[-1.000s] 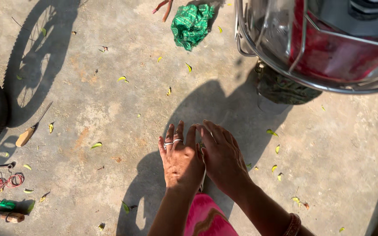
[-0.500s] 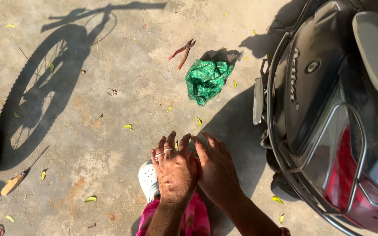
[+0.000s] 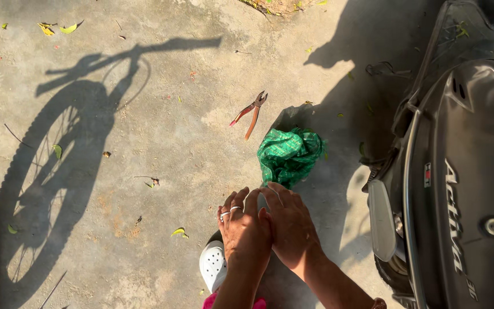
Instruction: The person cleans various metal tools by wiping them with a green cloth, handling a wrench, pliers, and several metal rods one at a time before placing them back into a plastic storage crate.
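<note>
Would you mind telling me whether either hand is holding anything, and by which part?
Nothing visible: left hand and right hand are flat, side by side, fingertips just short of the crumpled green checked cloth.

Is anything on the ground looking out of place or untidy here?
Yes. A green cloth lies crumpled on the concrete just ahead of both hands, and pliers lie loose beyond it, handles spread. Dry leaves are scattered around.
</note>
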